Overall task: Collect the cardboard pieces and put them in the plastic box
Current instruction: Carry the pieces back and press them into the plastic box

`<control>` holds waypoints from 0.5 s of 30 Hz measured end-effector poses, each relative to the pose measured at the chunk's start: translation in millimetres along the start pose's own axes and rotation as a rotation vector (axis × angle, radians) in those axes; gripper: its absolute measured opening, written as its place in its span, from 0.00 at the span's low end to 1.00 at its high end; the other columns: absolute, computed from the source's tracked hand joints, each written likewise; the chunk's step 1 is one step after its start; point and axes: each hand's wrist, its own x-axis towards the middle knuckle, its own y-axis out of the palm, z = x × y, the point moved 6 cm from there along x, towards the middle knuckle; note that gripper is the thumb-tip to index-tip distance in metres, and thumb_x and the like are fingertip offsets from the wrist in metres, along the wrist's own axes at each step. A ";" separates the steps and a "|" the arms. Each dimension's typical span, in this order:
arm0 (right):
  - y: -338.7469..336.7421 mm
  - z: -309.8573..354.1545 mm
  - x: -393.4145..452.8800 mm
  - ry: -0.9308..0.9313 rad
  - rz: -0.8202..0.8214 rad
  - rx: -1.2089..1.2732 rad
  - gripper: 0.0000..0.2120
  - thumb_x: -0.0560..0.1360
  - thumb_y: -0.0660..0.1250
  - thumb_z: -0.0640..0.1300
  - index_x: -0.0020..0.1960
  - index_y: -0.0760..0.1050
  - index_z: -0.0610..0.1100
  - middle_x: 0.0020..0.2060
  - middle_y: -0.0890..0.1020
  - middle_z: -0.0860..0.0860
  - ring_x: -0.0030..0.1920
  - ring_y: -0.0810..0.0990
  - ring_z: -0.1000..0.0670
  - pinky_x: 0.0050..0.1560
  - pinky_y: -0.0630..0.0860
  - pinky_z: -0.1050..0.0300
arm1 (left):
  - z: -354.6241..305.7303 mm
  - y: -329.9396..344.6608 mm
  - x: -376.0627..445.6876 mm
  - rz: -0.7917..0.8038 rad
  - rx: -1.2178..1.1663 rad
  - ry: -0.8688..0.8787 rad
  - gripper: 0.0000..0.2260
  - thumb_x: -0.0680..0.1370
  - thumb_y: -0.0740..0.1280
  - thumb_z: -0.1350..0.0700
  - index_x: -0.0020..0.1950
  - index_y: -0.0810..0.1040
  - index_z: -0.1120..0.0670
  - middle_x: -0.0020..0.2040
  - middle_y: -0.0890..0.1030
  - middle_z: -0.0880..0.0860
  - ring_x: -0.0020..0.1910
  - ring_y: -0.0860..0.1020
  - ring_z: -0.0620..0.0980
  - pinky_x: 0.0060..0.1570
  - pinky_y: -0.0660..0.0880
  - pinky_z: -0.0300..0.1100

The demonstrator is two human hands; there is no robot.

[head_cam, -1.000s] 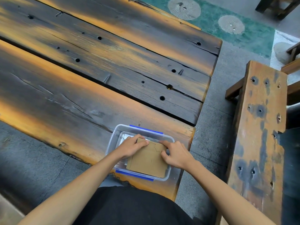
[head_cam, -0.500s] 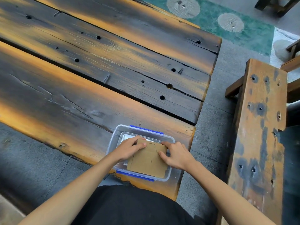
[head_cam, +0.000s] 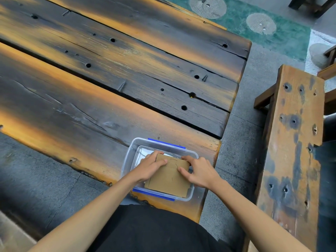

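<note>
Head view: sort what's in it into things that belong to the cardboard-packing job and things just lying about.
Part of the job:
- cardboard pieces, lying over the box's near end
- plastic box, clear with blue clips, at the table's near corner
- left hand and right hand, both pressing on the cardboard

Just there:
- wooden table
- wooden bench
- green mat

Soft, even daylight; bluish sheen on the dark tabletop (head_cam: pixel 127 73); sharp focus throughout; wide-angle bowing at the frame edges.
</note>
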 end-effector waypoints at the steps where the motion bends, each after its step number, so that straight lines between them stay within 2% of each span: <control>1: 0.9 -1.0 0.1 0.005 -0.006 0.001 0.31 0.75 0.57 0.67 0.71 0.74 0.50 0.39 0.87 0.48 0.45 0.86 0.45 0.50 0.80 0.51 | 0.3 1.3 -0.2 0.010 -0.008 0.003 0.27 0.75 0.61 0.36 0.72 0.66 0.43 0.68 0.71 0.52 0.63 0.73 0.53 0.63 0.73 0.53; 11: 4.1 0.2 -1.6 0.053 0.003 -0.005 0.36 0.74 0.50 0.72 0.69 0.75 0.49 0.35 0.83 0.51 0.39 0.84 0.48 0.49 0.82 0.50 | 13.8 1.2 -8.2 0.059 -0.155 0.005 0.37 0.71 0.67 0.36 0.76 0.59 0.42 0.70 0.70 0.52 0.65 0.74 0.53 0.66 0.74 0.55; 13: 3.7 1.0 -2.5 0.057 0.003 -0.010 0.36 0.75 0.50 0.72 0.68 0.76 0.49 0.33 0.81 0.52 0.38 0.84 0.48 0.48 0.81 0.51 | 15.8 3.7 -7.9 0.059 -0.192 0.001 0.35 0.72 0.67 0.36 0.77 0.59 0.42 0.70 0.70 0.51 0.64 0.74 0.52 0.65 0.75 0.54; 15: 3.0 2.4 -4.1 0.055 0.001 -0.005 0.36 0.75 0.49 0.72 0.67 0.76 0.48 0.32 0.81 0.52 0.37 0.83 0.49 0.48 0.81 0.51 | 13.9 3.9 -8.7 0.058 -0.240 0.007 0.30 0.79 0.65 0.41 0.78 0.59 0.44 0.70 0.68 0.51 0.63 0.73 0.50 0.60 0.75 0.48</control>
